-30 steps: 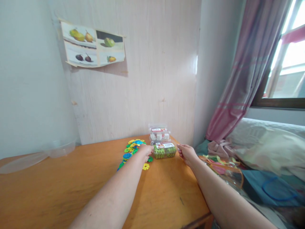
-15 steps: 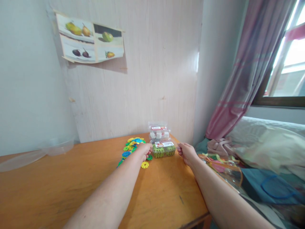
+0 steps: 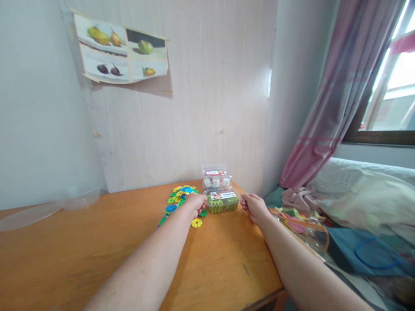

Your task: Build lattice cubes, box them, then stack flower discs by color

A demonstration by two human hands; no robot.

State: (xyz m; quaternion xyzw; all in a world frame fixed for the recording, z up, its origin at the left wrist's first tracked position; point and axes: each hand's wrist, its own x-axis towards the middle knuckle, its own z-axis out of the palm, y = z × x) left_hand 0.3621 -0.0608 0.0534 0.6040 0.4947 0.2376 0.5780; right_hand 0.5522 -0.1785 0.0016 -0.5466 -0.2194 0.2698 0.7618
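Note:
A clear plastic box filled with green pieces stands near the table's back right, its lid down with a white and red label on top. My left hand has its fingers curled at the box's left edge. On the opposite side, my right hand pinches at the right edge. Behind it is a second clear box with white pieces inside. Beside and partly behind my left hand lies a heap of yellow, blue and green flower-shaped plastic discs. One yellow disc lies nearest to me.
The wooden table ends at a right edge just past my right hand. A clear plastic tub and a flat translucent lid are at the far left. Bags and cloth are heaped to the right, below a curtain.
Both hands stay at the sides of the box with hardly any movement. The whole view has shifted up very slightly.

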